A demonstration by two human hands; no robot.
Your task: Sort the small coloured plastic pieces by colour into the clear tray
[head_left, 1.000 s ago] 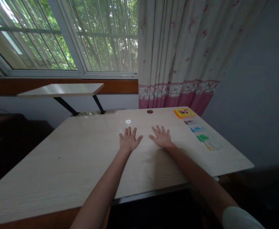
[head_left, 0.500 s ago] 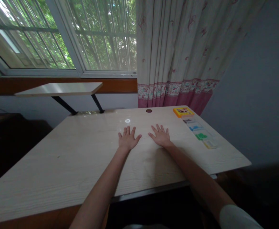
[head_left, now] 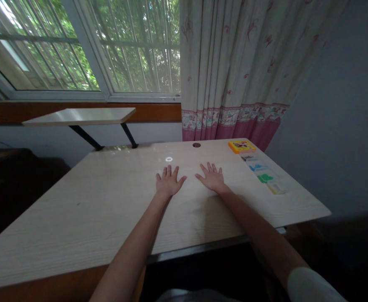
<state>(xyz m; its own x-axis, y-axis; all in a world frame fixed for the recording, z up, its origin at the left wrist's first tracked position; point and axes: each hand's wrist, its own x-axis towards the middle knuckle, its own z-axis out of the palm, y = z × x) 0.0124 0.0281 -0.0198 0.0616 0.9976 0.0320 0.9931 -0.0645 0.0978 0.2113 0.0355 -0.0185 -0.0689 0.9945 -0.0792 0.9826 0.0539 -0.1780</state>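
Observation:
My left hand [head_left: 168,183] lies flat on the pale wooden desk [head_left: 108,209], fingers spread and nothing in it. Just beyond its fingertips is a small bright ring [head_left: 169,159], perhaps a reflection of light. To the right, my right hand [head_left: 211,178] also rests palm down with its fingers apart, holding nothing. A gap of bare desk separates the two thumbs. Farther right of that hand, a yellow-orange box [head_left: 241,146] with a printed lid sits near the back corner. Small clear cases run from it toward me, with dark, blue [head_left: 257,167], green [head_left: 264,178] and yellowish [head_left: 277,188] contents.
A raised shelf [head_left: 83,116] on black brackets stands at the desk's back left. A round dark cable hole [head_left: 197,145] lies near the back edge. Behind are a barred window [head_left: 136,50] and a floral curtain [head_left: 234,63]; a wall [head_left: 337,126] rises on the right.

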